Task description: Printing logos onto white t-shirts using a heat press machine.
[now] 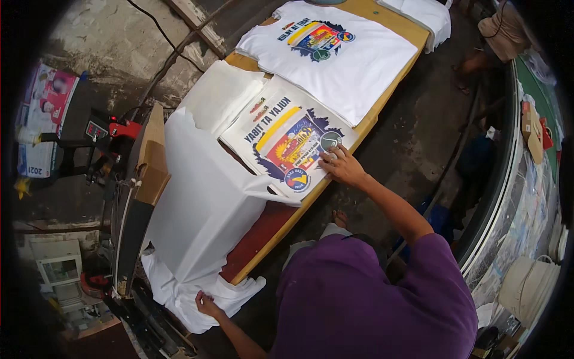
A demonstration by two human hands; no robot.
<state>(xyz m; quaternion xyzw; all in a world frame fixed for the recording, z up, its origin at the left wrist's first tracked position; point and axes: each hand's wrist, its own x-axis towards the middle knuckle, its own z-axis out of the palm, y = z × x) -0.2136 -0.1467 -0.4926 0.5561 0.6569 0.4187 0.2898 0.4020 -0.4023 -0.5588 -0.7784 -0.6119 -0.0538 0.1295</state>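
My right hand (339,166) rests with bent, parted fingertips on the right side of a stack of printed paper sheets (263,131), whose colourful top design reads mirrored. My left hand (206,304), low at the left, has its curled fingers on a crumpled white T-shirt (173,305) at the table's near end. Between them a large white paper sheet (197,203) drapes over the table. Beyond the stack lies a flat white printed T-shirt (376,69) on the yellow-edged table (365,131).
A heat press (131,227) with red controls and cardboard stands along the left. More white shirts (424,18) lie at the far end. Another person's legs (490,42) show at upper right, beside a cluttered side bench (508,203) with a white bucket (520,293).
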